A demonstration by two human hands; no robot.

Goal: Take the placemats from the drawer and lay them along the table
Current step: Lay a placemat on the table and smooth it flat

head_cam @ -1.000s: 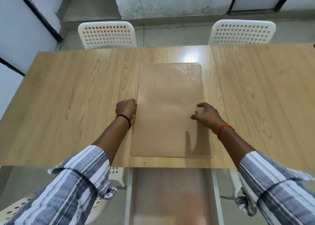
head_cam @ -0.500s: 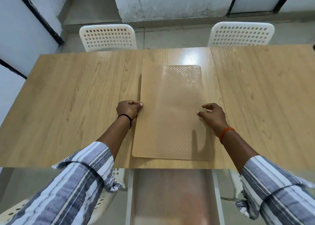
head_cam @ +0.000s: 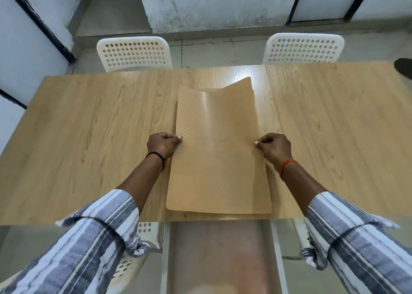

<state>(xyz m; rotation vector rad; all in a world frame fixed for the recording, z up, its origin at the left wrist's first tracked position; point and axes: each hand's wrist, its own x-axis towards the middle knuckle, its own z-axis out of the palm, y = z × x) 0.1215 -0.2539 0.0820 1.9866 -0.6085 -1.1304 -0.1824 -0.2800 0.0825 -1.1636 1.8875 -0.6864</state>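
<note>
**Placemat lifted at both side edges**

While the open drawer [head_cam: 220,260] below the near edge shows only a blurred brownish inside, the wooden bench [head_cam: 89,137] carries a tan placemat [head_cam: 218,160], bowed upward mid-bench. Two white chairs [head_cam: 133,51] stand beyond. Left hand [head_cam: 161,145] and right hand [head_cam: 275,147] each grip by pinching a side edge.

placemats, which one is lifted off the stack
The top placemat, pinched at both side edges and bowed upward; those beneath it lie flat on the table.
</note>
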